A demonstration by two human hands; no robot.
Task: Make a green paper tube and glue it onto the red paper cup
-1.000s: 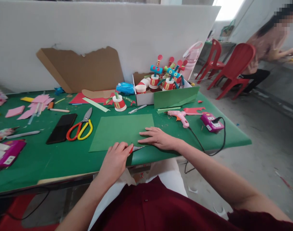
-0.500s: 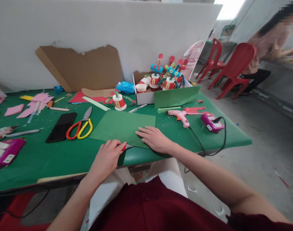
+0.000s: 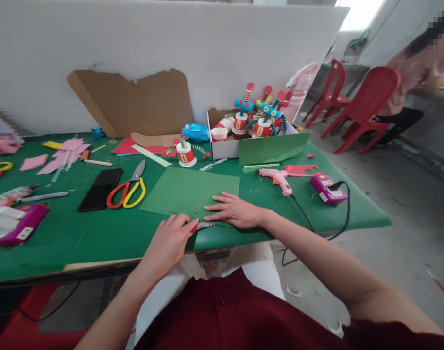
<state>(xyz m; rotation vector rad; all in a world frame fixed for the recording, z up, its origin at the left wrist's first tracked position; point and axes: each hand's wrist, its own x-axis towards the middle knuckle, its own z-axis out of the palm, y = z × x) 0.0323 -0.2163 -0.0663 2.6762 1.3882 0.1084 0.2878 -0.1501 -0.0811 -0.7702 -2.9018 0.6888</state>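
My left hand (image 3: 172,239) grips a red-handled cutter (image 3: 205,225) at the near edge of the green sheet (image 3: 193,188), which lies by the worktop's (image 3: 109,236) front edge; my right hand (image 3: 238,211) rests spread flat on its near right corner.

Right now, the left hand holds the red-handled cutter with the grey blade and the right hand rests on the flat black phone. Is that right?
Not quite: the head view shows the right hand resting on the flat green paper sheet, not the flat black phone. The left hand does hold the red-handled cutter with the grey blade.
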